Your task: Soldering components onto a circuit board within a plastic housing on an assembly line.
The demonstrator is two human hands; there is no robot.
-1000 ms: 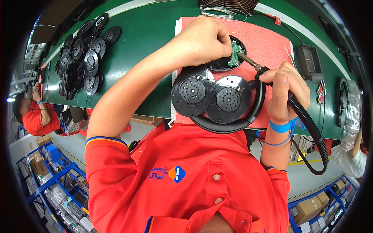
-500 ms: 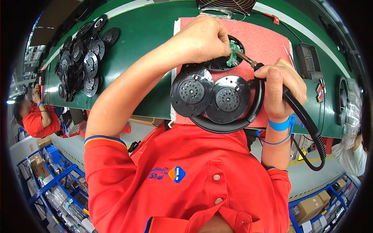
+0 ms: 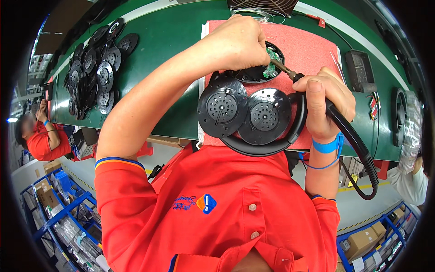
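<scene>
Right hand, fingers round the iron, holds it at the board inside the cup; left hand, fingers bent, I can't tell on what. Looks midway: board in, cup open, 2 discs alongside.

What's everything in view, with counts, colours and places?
table: one, green, under mat
mat: one, pink, on table
housing: one, black, on mat
circuit board: one, green, in housing
perforated discs: two, black, over mat
band: one, black, beside discs
soldering iron: one, black, in right hand
disc pile: one, black, table's left
tray: one, dark, right of mat
wire coil: one, silvery, beyond mat
racks: two, blue, lower corners
coworkers: two, red and white clothing, side edges
left hand: one, bare, at housing
right hand: one, bare, around iron
</scene>
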